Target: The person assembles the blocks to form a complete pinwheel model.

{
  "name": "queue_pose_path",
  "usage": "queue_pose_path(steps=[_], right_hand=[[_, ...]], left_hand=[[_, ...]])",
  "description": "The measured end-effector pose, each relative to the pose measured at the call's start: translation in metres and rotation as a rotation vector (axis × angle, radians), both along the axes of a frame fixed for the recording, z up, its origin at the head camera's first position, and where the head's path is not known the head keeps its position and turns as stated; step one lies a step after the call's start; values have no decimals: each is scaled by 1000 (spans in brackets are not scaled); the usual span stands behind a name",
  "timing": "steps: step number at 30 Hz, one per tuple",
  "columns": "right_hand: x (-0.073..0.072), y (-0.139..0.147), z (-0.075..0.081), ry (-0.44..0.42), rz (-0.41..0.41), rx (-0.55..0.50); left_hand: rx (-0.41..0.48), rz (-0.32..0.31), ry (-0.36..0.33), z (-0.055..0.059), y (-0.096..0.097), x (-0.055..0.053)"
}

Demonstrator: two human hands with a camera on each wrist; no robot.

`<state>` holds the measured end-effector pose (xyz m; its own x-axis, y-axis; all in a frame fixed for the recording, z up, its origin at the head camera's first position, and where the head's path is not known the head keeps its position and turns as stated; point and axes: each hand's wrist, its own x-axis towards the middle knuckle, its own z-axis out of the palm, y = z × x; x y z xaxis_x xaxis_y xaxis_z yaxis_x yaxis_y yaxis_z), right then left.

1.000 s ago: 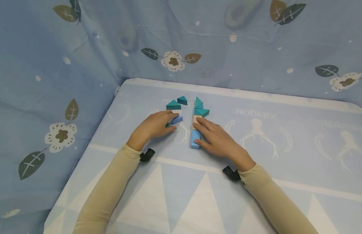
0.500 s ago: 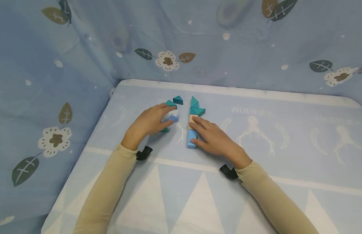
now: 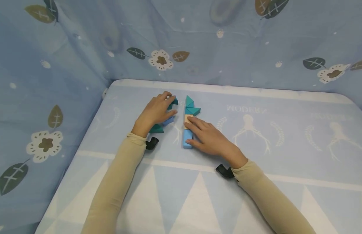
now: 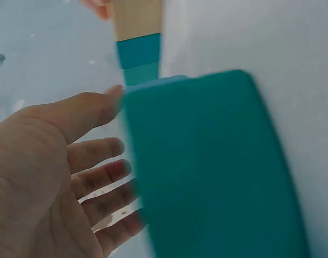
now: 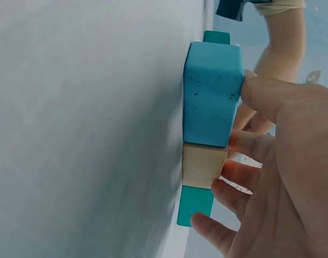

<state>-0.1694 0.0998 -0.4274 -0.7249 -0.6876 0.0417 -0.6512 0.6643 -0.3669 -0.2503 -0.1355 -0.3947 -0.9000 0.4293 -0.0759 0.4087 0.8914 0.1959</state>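
My left hand (image 3: 154,112) reaches over loose triangular blocks at the back left, its fingertips at the far teal block (image 3: 175,101). Below its thumb lies a blue block (image 3: 168,121), and a dark green block (image 3: 156,129) sits by the wrist. Up close in the left wrist view, a teal block (image 4: 212,166) stands in front of that hand's spread fingers. My right hand (image 3: 208,138) rests extended fingers along a row of blocks: a light blue block (image 5: 213,94), a bare wood block (image 5: 203,165) and teal triangles (image 3: 193,110) at the far end.
A pale blue printed cloth covers the table (image 3: 257,143). Behind and to the left hangs a flower-patterned blue curtain (image 3: 198,58). Black wrist-worn devices (image 3: 152,143) sit beneath both wrists.
My left hand has moved away from me, past the blue block to the farther teal blocks, uncovering the dark green block. The right hand stays on the row. The head view has shifted slightly.
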Motion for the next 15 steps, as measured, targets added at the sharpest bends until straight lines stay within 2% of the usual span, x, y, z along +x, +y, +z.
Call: queue_pose_path(steps=[5, 8, 15], right_hand=[[1, 0, 0, -11, -12, 5], [1, 0, 1, -14, -11, 1], [-2, 1, -2, -7, -10, 6]], left_hand=[[-13, 7, -26, -5, 1, -1], [-4, 11, -19, -6, 2, -1], [-41, -44, 67, -8, 7, 0]])
